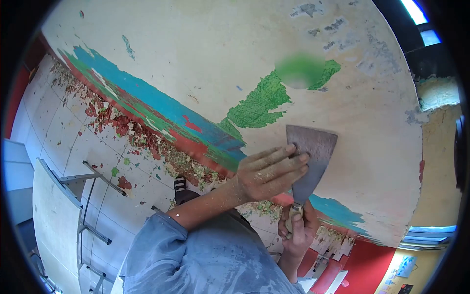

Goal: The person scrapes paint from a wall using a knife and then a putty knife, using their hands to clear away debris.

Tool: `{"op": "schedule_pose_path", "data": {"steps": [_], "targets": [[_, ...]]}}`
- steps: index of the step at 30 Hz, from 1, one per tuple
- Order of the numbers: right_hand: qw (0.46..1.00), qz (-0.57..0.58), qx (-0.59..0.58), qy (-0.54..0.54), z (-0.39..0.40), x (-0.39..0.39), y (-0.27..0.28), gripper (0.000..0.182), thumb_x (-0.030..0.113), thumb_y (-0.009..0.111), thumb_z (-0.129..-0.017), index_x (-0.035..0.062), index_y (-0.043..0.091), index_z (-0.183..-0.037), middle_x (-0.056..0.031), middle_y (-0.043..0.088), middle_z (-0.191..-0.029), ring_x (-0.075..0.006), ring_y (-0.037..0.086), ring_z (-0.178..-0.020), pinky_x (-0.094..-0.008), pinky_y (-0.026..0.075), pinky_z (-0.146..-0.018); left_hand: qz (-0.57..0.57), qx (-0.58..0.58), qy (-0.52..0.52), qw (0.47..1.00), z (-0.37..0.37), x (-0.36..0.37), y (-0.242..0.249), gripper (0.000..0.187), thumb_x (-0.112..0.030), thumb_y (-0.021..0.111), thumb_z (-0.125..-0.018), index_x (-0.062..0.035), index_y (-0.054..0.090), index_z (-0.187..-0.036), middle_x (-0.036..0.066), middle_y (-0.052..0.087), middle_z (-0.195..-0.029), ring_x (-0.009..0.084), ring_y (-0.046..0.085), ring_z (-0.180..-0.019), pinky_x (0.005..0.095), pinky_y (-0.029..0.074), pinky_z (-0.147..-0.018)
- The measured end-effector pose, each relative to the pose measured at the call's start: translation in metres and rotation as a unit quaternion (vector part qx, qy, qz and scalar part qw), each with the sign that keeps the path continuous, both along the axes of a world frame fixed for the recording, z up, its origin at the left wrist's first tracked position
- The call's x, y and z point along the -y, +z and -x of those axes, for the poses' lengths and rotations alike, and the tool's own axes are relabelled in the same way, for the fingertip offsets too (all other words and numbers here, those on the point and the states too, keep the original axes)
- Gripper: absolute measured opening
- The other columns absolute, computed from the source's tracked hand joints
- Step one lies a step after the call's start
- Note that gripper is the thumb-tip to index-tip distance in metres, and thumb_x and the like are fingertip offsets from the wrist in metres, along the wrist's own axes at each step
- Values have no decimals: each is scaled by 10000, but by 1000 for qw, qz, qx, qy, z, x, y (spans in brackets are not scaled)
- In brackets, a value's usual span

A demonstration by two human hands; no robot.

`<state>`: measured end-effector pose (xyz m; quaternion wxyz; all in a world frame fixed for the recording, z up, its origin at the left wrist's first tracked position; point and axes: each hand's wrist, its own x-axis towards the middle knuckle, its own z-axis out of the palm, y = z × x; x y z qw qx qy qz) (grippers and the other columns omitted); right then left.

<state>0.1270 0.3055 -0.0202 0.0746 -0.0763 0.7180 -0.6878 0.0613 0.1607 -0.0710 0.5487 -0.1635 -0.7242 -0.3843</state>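
Observation:
A wide metal scraper (313, 159) lies with its blade near the pale wall (196, 44). My right hand (298, 228) is wrapped round its handle, below the blade. Dusty with paint flecks, my left hand (274, 171) has its fingers stretched out, the fingertips resting on the left part of the blade. Green paint (262, 103) remains in a ragged patch up and left of the blade. A blue paint band (147, 93) and red paint run along the wall's lower part.
Paint chips (137, 134) litter the white tiled floor (98, 171) along the wall's foot. A folding table (56, 220) with metal legs stands at the left. My shoe (179, 184) is near the debris. Red and yellow walls are at the lower right.

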Motion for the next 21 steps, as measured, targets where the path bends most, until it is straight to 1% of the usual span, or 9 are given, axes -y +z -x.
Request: {"op": "schedule_pose_path", "data": {"steps": [5, 7, 8, 11, 13, 14, 16, 20, 21], "targets": [[999, -25, -37, 24, 6, 10, -2, 419, 177, 487, -877, -11, 403, -1243, -83, 480, -691, -60, 366, -414, -164, 283, -354, -31, -2, 46, 998, 2, 8, 3, 224, -93, 634, -686, -90, 654, -909, 45, 626, -1039, 209, 585, -1007, 282, 508, -786], [999, -8, -14, 33, -1, -5, 3, 409, 155, 473, -882, 6, 401, -1256, -79, 477, -683, -60, 364, -413, -168, 289, -358, -9, 3, 0, 1000, -1, 1, 1, 227, -90, 634, -683, -88, 655, -908, 51, 628, -1034, 212, 595, -987, 278, 513, -773], [999, -15, -33, 32, 2, -2, 2, 409, 155, 472, -882, 7, 400, -1257, -76, 474, -674, -60, 360, -409, -169, 287, -356, -1, 6, -17, 1000, -1, -1, 0, 228, -89, 634, -681, -88, 655, -908, 53, 629, -1031, 214, 600, -977, 276, 516, -767], [998, -31, -50, 14, 2, 11, 2, 417, 163, 481, -880, -7, 405, -1254, -53, 464, -650, -54, 356, -424, -177, 285, -375, -57, -41, 44, 997, 10, 9, 1, 229, -82, 630, -680, -87, 656, -907, 59, 631, -1025, 216, 609, -958, 279, 519, -760], [999, -29, -25, 3, 2, 15, 6, 437, 176, 504, -876, -38, 415, -1246, -16, 456, -639, -44, 362, -474, -187, 287, -422, -33, 5, 27, 999, 1, 3, 0, 227, -80, 628, -680, -86, 655, -905, 56, 631, -1024, 216, 608, -960, 286, 516, -774], [1000, -28, -9, -3, 0, 12, 8, 439, 185, 505, -875, -38, 418, -1244, -16, 458, -641, -44, 363, -473, -187, 286, -420, -18, 28, 17, 999, -2, 3, 0, 226, -79, 627, -680, -85, 655, -904, 55, 632, -1024, 216, 607, -961, 289, 515, -781], [999, -30, 21, -6, -3, 0, 14, 443, 201, 509, -874, -36, 425, -1239, -18, 462, -646, -44, 365, -471, -186, 284, -418, -9, 5, 14, 1000, 2, 3, 1, 226, -81, 625, -681, -88, 655, -905, 53, 631, -1026, 213, 603, -971, 292, 513, -781], [998, -60, -21, -9, 4, 20, 16, 437, 231, 509, -872, -42, 451, -1208, -22, 457, -611, -47, 368, -459, -187, 271, -409, -70, -38, 47, 996, 12, 4, 1, 225, -89, 623, -685, -94, 656, -908, 46, 632, -1028, 206, 591, -995, 290, 509, -783], [998, -52, -14, -12, 3, 16, 17, 436, 230, 506, -873, -45, 450, -1206, -23, 454, -608, -48, 368, -459, -188, 271, -409, -48, -21, 28, 998, 9, 3, 4, 240, -105, 655, -672, -103, 655, -911, 41, 632, -1024, 206, 594, -990, 286, 510, -776]]}}
